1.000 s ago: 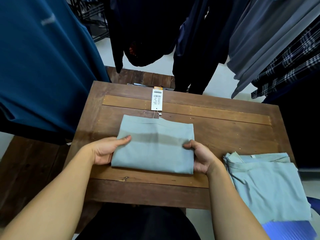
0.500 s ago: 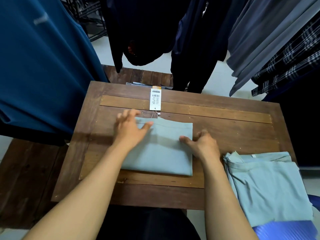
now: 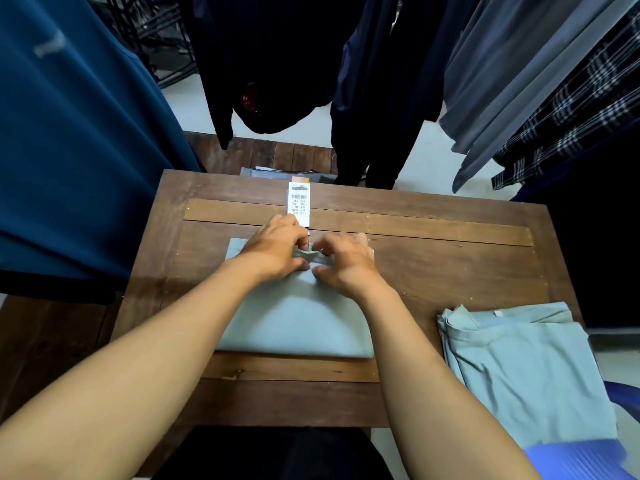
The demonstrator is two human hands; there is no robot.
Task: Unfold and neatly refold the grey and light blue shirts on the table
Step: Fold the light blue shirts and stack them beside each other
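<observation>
both hands pinching fabric at the far edge of the folded shirt point(image 3: 294, 323): left hand point(image 3: 277, 249), right hand point(image 3: 343, 263). paper tag point(image 3: 299, 202) just beyond them on the table point(image 3: 450, 271).

Dark wooden table point(image 3: 450, 265) on pale floor point(image 3: 408, 161), hanging garments point(image 3: 76, 140) all round; possibly a wire rack point(image 3: 152, 36) behind.

We see a dim scene under soft light. The pale floor point(image 3: 433, 161) beyond the table point(image 3: 450, 271) is the brightest patch, so the light seems to come from the far side. The dark hanging clothes point(image 3: 277, 46) sink almost to black. The folded shirt point(image 3: 294, 323) is evenly lit, with faint shadows by the left hand point(image 3: 273, 251) and right hand point(image 3: 346, 265), both slightly blurred. The wide lens bows the table's edges and stretches the corners. The print on the tag point(image 3: 298, 202) is too soft to read.
</observation>
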